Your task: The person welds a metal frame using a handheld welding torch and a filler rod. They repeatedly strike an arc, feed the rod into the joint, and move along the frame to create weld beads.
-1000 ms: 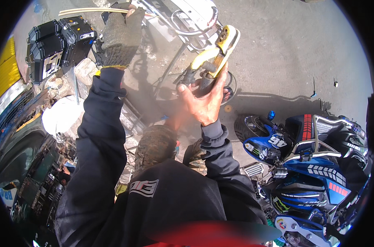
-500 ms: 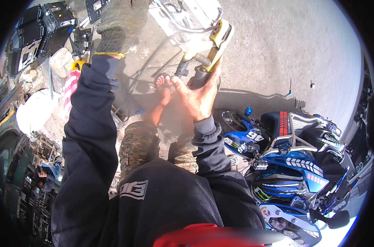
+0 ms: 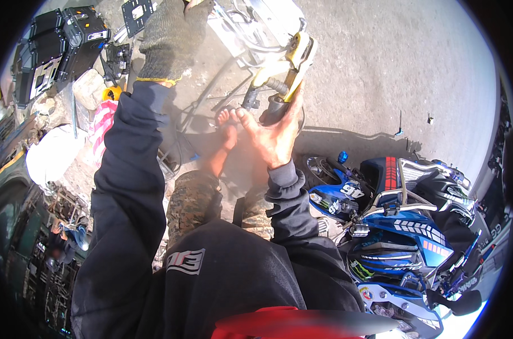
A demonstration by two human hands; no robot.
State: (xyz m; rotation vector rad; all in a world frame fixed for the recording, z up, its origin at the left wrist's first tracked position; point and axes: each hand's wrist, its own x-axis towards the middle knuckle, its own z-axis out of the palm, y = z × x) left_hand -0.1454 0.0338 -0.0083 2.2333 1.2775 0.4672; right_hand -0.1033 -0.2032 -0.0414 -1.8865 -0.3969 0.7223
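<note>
My right hand is bare and closed around the black end of a yellow-and-black power tool, its thumb stretched out to the left. The tool points away from me, next to a pale tubular metal frame on the ground. Whether it touches the frame, I cannot make out. My left hand wears a grey knit glove with a yellow cuff and reaches out to the upper edge of the view. Its fingers are largely cut off or blurred, so what it holds is hidden.
A blue-and-black motorcycle stands close on my right. Black hard cases, stones, a white rounded object and scrap metal lie along the left. A dark hose or cable runs over the concrete. My bare foot is near the tool.
The whole view has shifted slightly, so things appear a little lower and to the right. My right hand keeps its hold on the tool, and the left arm remains stretched out.
</note>
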